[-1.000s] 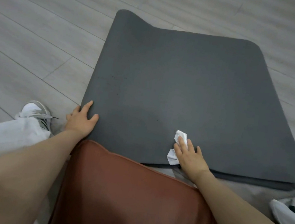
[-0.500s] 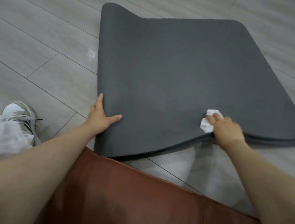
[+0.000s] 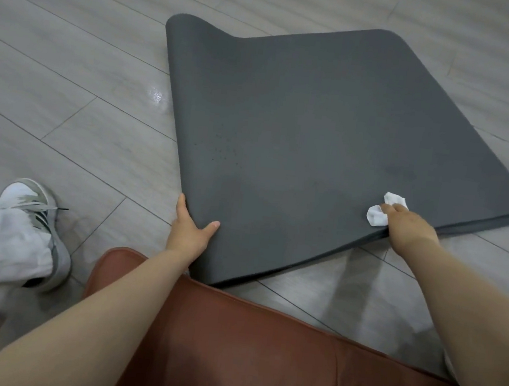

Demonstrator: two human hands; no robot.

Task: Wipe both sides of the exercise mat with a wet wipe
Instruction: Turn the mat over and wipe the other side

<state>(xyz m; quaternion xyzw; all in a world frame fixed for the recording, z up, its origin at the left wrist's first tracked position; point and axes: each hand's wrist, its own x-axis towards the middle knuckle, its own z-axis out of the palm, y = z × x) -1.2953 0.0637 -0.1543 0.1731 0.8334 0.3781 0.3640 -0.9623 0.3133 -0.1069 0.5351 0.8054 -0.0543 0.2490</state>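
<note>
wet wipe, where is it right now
In the head view the wet wipe sits low right, bunched under the right hand at the near edge of the exercise mat, by its right corner.

There is one view only, from a wide-angle camera worn on the person's head. It looks forward and steeply down at the floor (image 3: 69,83) just in front of the seated body. Both forearms run up from the bottom edge to the hands, so it sits close. The mat (image 3: 316,142) fills the middle and upper right, a brown cushion (image 3: 244,356) the near bottom, a shoe (image 3: 38,209) the left edge. Straight floor seams bend slightly toward the borders.
</note>
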